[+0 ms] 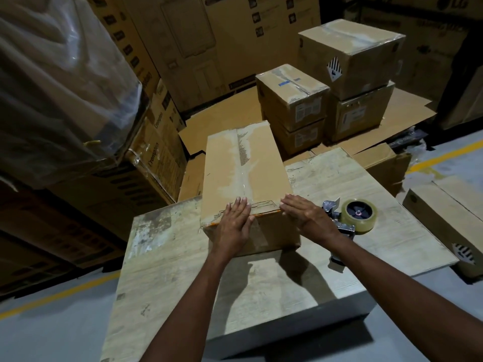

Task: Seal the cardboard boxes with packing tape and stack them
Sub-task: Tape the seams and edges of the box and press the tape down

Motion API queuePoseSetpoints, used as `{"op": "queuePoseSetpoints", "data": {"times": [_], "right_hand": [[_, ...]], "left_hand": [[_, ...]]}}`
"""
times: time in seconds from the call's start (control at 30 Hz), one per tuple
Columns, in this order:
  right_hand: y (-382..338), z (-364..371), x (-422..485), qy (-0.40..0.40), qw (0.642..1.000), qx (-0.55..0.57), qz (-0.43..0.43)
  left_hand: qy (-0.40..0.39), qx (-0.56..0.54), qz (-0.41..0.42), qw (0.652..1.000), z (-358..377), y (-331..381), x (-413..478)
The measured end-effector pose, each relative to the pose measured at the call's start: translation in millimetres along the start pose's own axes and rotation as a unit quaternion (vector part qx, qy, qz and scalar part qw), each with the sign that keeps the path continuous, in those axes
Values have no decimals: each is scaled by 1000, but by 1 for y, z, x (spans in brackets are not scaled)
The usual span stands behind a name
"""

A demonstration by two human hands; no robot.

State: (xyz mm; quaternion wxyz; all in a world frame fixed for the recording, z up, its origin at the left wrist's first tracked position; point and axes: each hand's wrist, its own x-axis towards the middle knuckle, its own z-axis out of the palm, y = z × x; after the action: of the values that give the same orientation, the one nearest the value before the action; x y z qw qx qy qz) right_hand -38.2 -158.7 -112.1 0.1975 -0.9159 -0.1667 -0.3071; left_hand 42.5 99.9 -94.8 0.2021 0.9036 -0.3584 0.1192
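Warehouse stock walls in the work area: large printed cartons at the back, and sealed boxes (292,100) stacked in twos beyond the surface (261,296). We find the box (245,165) being sealed lying on the far half of that surface, with a tape strip (244,176) running along its top seam toward the near edge. Risk: we judge that uneven pressure at the near edge could leave the tape end wrinkled or lifted, so the seam may peel once the box is stacked. A forward push could also slide the box toward the far side of the surface, where we cannot confirm its support. Left hand (234,226): flat, fingers straight and together, laid over the near top edge, gripping nothing. Right hand (305,218): likewise flat, fingers extended onto the near right corner of the box, holding nothing. The tape dispenser (352,218) lies on the surface just beside the right hand, not held.
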Motion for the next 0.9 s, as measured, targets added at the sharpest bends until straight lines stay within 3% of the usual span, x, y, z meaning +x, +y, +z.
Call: {"op": "queuePoseSetpoints", "data": {"times": [0.23,0.4,0.67,0.9], "right_hand": [[-22,16,11,29,998,-32,-44],[-16,23,8,35,999,-8,-32],[-16,28,9,65,997,-7,-46],[-18,32,8,71,997,-2,-24]], "left_hand": [[21,21,76,997,23,14,15],[60,37,97,993,15,-4,3],[97,49,-1,994,-27,-69,-47],[101,-21,-87,991,-34,-78,-62]]}}
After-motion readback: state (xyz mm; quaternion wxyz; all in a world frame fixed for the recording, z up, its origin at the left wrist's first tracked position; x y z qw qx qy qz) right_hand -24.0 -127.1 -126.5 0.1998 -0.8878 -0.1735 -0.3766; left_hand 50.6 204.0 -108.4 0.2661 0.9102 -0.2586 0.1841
